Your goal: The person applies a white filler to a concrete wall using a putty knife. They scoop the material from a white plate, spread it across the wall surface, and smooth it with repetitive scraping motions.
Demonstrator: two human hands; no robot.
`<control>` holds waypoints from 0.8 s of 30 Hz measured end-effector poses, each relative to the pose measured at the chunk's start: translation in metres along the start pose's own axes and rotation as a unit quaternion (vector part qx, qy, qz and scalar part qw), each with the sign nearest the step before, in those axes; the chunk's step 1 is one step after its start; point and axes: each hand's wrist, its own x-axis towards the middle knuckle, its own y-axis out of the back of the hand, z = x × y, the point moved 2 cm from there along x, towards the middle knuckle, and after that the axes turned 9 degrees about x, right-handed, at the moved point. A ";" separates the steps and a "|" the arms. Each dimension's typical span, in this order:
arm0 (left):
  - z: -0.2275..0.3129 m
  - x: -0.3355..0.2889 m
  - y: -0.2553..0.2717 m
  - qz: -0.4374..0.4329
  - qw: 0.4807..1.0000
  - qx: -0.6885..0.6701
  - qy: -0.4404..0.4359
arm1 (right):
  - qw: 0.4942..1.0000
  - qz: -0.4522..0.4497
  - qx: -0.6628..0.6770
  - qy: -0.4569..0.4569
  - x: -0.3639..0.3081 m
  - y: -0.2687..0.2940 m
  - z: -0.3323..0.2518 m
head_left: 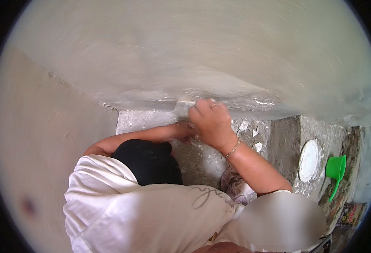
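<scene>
My right hand (213, 122), with a ring and a thin bracelet, is closed around a flat, pale scraper-like blade (184, 108); its handle is hidden in the fist. The blade lies against the foot of the grey plastered wall (185, 59), beside rough, shiny wet streaks (261, 102). Just below and left of it, my left hand (183, 130) is in shadow, its fingers partly covered by the right hand. Whether it holds anything I cannot tell. Pale flakes (243, 125) lie on the floor to the right of my hands.
A raised concrete ledge (284, 139) runs at the right. Along there are a round white lid or plate (308, 160), a green dipper (335, 166) and a printed packet (350, 214). A crumpled pale bag (238, 185) sits under my right forearm. Another wall (46, 139) closes the left side.
</scene>
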 end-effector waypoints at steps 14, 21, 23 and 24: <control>0.037 -0.015 -0.007 0.019 0.991 -0.090 0.095 | 1.000 0.023 0.016 0.011 0.010 -0.001 -0.005; 0.021 -0.023 0.000 0.063 0.990 -0.034 0.122 | 0.979 0.202 0.021 -0.018 0.019 0.070 -0.013; 0.015 -0.034 0.004 0.062 0.992 -0.062 0.092 | 0.975 0.202 0.060 0.069 0.017 0.042 -0.031; 0.022 -0.042 0.006 0.050 0.992 -0.086 0.076 | 0.987 0.122 0.081 0.058 0.018 0.027 -0.034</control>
